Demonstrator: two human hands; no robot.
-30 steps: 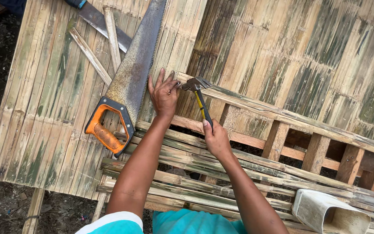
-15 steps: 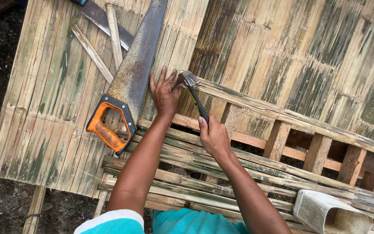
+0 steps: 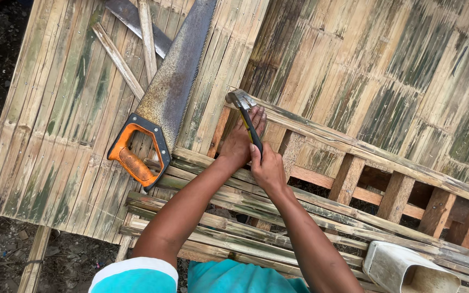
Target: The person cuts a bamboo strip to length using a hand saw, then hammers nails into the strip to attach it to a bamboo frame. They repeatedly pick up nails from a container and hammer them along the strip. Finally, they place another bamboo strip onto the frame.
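Observation:
My right hand (image 3: 268,167) grips the dark handle of a claw hammer (image 3: 243,110), whose metal head rests at the end of a long bamboo strip (image 3: 365,147). My left hand (image 3: 241,140) lies flat just beside it, fingers spread against the bamboo under the hammer head. A rusty handsaw with an orange and black handle (image 3: 137,152) lies on the woven bamboo panel (image 3: 55,119) to the left of my hands.
Loose bamboo slats (image 3: 120,59) and a flat metal blade (image 3: 131,19) lie at the top left. A wooden frame with cross pieces (image 3: 348,179) shows at the right. A white plastic container (image 3: 408,268) sits at the lower right. Dirt ground lies beyond the left edge.
The hammer has swung down from a raised tilt onto the end of the bamboo strip. My left hand has stayed pressed beside it.

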